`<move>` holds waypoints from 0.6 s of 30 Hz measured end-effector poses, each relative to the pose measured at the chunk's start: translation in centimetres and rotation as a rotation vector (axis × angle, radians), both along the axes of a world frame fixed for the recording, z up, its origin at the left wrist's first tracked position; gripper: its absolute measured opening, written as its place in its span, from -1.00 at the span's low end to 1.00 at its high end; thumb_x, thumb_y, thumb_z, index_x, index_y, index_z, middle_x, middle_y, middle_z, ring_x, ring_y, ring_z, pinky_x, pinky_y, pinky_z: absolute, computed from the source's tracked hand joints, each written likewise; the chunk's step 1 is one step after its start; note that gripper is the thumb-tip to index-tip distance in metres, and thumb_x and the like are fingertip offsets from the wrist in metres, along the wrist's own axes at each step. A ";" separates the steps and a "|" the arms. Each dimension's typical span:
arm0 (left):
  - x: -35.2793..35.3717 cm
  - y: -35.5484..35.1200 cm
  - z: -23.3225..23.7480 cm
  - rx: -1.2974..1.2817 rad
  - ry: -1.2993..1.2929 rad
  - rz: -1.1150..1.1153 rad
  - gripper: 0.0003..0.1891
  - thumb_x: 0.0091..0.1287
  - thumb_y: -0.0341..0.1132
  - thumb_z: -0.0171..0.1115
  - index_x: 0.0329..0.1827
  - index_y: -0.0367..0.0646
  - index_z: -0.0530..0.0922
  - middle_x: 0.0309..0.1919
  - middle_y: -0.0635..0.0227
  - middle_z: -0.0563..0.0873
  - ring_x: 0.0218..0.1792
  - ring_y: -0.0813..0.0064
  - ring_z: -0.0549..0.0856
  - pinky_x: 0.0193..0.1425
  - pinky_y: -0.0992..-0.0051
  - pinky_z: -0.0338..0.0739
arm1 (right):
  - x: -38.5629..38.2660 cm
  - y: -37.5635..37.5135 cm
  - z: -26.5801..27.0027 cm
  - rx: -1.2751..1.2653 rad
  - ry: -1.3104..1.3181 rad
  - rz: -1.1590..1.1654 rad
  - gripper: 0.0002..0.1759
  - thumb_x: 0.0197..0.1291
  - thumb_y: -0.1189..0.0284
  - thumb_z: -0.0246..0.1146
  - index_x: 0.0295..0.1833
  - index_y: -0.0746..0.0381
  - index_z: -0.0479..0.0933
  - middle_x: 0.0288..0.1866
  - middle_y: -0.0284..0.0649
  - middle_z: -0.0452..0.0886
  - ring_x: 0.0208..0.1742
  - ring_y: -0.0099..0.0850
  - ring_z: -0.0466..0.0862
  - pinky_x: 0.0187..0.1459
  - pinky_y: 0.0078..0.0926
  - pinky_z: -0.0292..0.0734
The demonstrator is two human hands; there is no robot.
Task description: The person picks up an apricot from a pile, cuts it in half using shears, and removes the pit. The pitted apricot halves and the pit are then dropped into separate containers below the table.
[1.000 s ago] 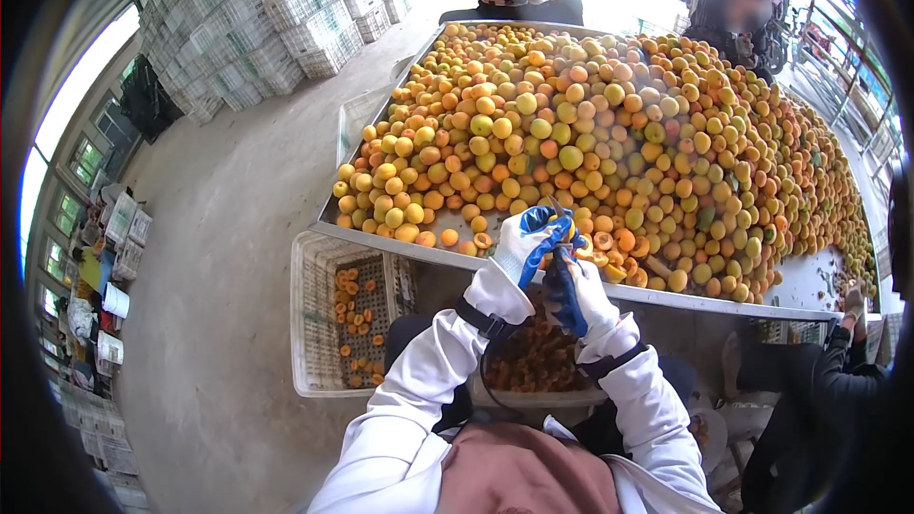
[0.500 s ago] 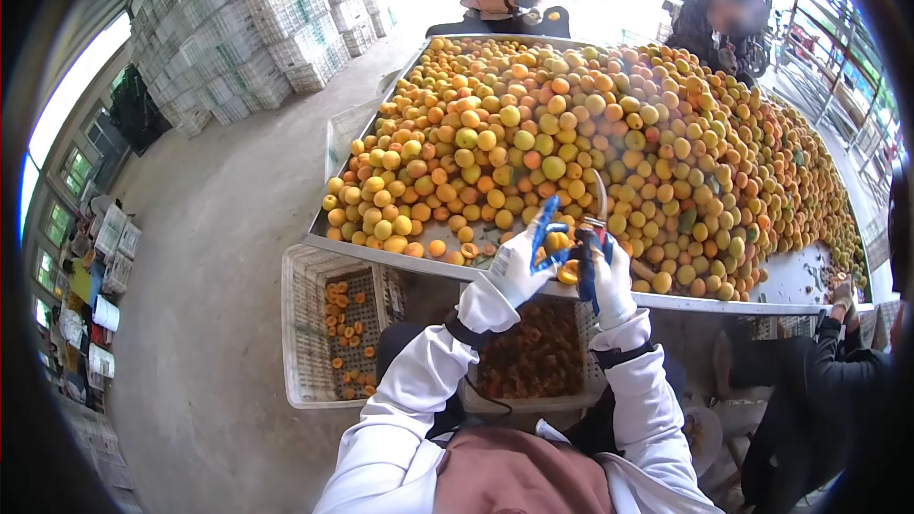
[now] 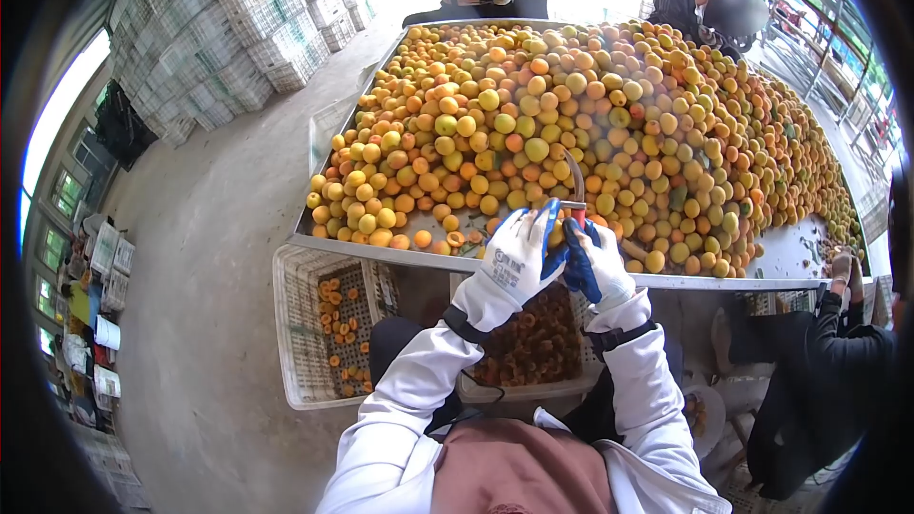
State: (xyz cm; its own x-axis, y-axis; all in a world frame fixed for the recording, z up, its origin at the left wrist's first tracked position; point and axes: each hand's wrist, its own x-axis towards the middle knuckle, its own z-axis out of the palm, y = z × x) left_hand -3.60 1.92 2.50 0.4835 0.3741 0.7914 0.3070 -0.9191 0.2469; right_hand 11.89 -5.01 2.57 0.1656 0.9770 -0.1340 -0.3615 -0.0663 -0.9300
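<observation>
A heap of apricots [image 3: 533, 124] covers the metal-edged table [image 3: 400, 255] in front of me. My right hand [image 3: 597, 262], in a white and blue glove, is closed around the red handle of a curved knife [image 3: 575, 176], its blade pointing up and away over the fruit. Close beside it, my left hand [image 3: 519, 252], gloved the same way, has its fingers bent around an apricot [image 3: 556, 236], mostly hidden by the glove. Both hands are at the table's near edge and nearly touch. Cut apricot halves [image 3: 455, 239] lie left of them.
Below the table edge, a white crate [image 3: 295, 357] holds several apricot halves, and a second crate [image 3: 533, 388] holds darker pieces. White crates [image 3: 219, 29] are stacked at the back left. Other people sit behind the table and at right, including a dark-sleeved worker [image 3: 819, 371].
My hands have drawn closer together and slightly toward me, and my left fingers have folded in. The knife blade now shows more fully. The whole view has shifted a little.
</observation>
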 end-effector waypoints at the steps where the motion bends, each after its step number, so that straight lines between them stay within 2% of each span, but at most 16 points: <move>1: -0.2 -0.3 0.2 -0.002 0.002 -0.002 -0.29 0.21 -0.38 0.46 0.44 -0.28 0.38 -0.03 0.03 0.72 -0.09 0.03 0.75 0.00 0.24 0.65 | 0.0 0.1 0.0 -0.022 -0.007 -0.017 -0.68 0.51 0.18 0.21 -0.19 0.21 0.49 -0.59 -0.39 0.43 -0.71 -0.57 0.38 -0.66 -0.56 0.27; 3: -0.6 -0.7 0.6 -0.031 0.106 0.052 -0.42 0.19 -0.36 0.45 0.28 -0.27 0.48 -0.25 0.13 0.74 -0.29 0.05 0.75 -0.17 0.22 0.63 | -0.3 0.3 -0.2 -0.046 -0.009 -0.036 -0.70 0.50 0.22 0.23 -0.21 0.22 0.48 -0.61 -0.38 0.40 -0.72 -0.56 0.37 -0.69 -0.52 0.29; 6: -0.6 -0.1 -0.2 -0.174 0.021 -0.066 -0.51 0.22 -0.36 0.42 0.21 -0.26 0.51 -0.36 0.16 0.74 -0.40 0.05 0.74 -0.26 0.20 0.62 | -0.5 0.5 -0.9 0.014 0.058 -0.034 -0.68 0.50 0.19 0.23 -0.23 0.22 0.48 -0.62 -0.38 0.39 -0.72 -0.55 0.37 -0.70 -0.53 0.27; 7: -0.8 0.3 -0.3 -0.234 0.011 -0.106 -0.57 0.25 -0.37 0.37 0.17 -0.26 0.53 -0.37 0.11 0.73 -0.39 0.02 0.74 -0.27 0.20 0.62 | -0.4 0.5 -1.2 0.004 -0.053 0.033 -0.68 0.51 0.17 0.19 -0.11 0.24 0.51 -0.55 -0.35 0.46 -0.62 -0.54 0.46 -0.59 -0.59 0.31; 8: -0.9 0.7 -0.5 -0.283 -0.025 -0.154 -0.67 0.33 -0.37 0.32 0.12 -0.29 0.56 -0.39 0.11 0.72 -0.41 0.12 0.74 -0.27 0.26 0.62 | -0.4 0.4 -1.3 -0.006 -0.163 0.101 -0.64 0.52 0.14 0.16 0.02 0.27 0.54 -0.48 -0.32 0.54 -0.53 -0.53 0.56 -0.49 -0.66 0.35; 10: -0.7 0.7 -0.6 -0.524 -0.180 -0.268 -0.74 0.41 -0.36 0.26 0.07 -0.32 0.58 -0.41 0.11 0.71 -0.42 0.26 0.74 -0.27 0.35 0.61 | -0.8 0.4 -1.4 0.007 -0.157 0.124 -0.65 0.49 0.14 0.20 0.02 0.24 0.52 -0.48 -0.30 0.53 -0.57 -0.53 0.52 -0.53 -0.61 0.36; 11: -1.0 0.2 0.2 -0.661 -0.209 -0.257 -0.79 0.46 -0.36 0.20 0.02 -0.33 0.59 -0.40 0.15 0.70 -0.38 0.43 0.70 -0.25 0.43 0.59 | -1.1 0.4 -1.5 -0.001 0.099 0.165 -0.64 0.50 0.12 0.19 -0.10 0.23 0.51 -0.55 -0.34 0.48 -0.65 -0.54 0.45 -0.61 -0.59 0.30; 12: -1.0 0.3 -0.2 -0.903 -0.321 -0.318 -0.81 0.47 -0.37 0.18 -0.02 -0.34 0.60 -0.38 0.24 0.69 -0.36 0.53 0.66 -0.25 0.46 0.57 | -1.4 0.5 -1.4 -0.007 0.354 0.204 -0.60 0.52 0.10 0.17 -0.21 0.22 0.50 -0.61 -0.38 0.42 -0.72 -0.56 0.38 -0.69 -0.57 0.25; 14: -0.4 2.1 -1.5 -0.520 -0.439 -0.377 -0.78 0.51 -0.33 0.12 -0.08 -0.36 0.61 -0.33 0.30 0.70 -0.35 0.58 0.65 -0.28 0.46 0.56 | -1.7 0.2 -0.4 0.012 0.318 0.205 -0.64 0.49 0.13 0.21 -0.17 0.24 0.52 -0.59 -0.37 0.45 -0.71 -0.56 0.40 -0.67 -0.60 0.27; 15: -0.7 2.6 -1.4 -0.963 -0.559 -0.477 -0.71 0.55 -0.27 0.09 -0.12 -0.38 0.61 -0.40 0.30 0.70 -0.45 0.56 0.66 -0.40 0.48 0.54 | -1.9 0.2 0.2 0.009 0.213 0.135 -0.67 0.47 0.17 0.25 -0.15 0.25 0.54 -0.57 -0.37 0.47 -0.71 -0.57 0.41 -0.66 -0.61 0.29; 16: -2.6 2.9 0.8 -1.416 -0.436 -0.566 -0.67 0.56 -0.22 0.09 -0.13 -0.39 0.63 -0.51 0.32 0.68 -0.56 0.54 0.64 -0.51 0.51 0.50 | -2.0 0.4 0.6 0.008 0.108 0.066 -0.70 0.45 0.20 0.29 -0.13 0.26 0.56 -0.56 -0.37 0.49 -0.70 -0.58 0.43 -0.65 -0.62 0.30; 17: -2.4 3.8 0.4 -1.358 -0.377 -0.382 -0.67 0.55 -0.21 0.11 -0.11 -0.37 0.64 -0.55 0.34 0.66 -0.60 0.57 0.63 -0.54 0.53 0.49 | -1.9 0.8 0.9 -0.041 -0.123 -0.033 -0.73 0.39 0.26 0.37 -0.11 0.28 0.59 -0.50 -0.38 0.56 -0.64 -0.61 0.48 -0.58 -0.62 0.35; 18: -2.1 4.8 -0.1 -1.294 -0.319 -0.201 -0.67 0.55 -0.19 0.13 -0.09 -0.35 0.65 -0.59 0.36 0.64 -0.63 0.59 0.61 -0.57 0.54 0.48 | -1.4 1.4 0.1 0.011 -0.373 -0.114 -0.69 0.33 0.26 0.43 -0.12 0.30 0.60 -0.47 -0.36 0.60 -0.52 -0.57 0.55 -0.46 -0.52 0.45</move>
State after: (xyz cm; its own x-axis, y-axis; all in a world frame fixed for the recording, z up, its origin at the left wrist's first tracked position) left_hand -5.66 6.71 2.42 0.4801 0.8771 0.0145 -0.0373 0.0039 0.9993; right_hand 10.45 -3.57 2.68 0.3083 0.9507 -0.0337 -0.0026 -0.0346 -0.9994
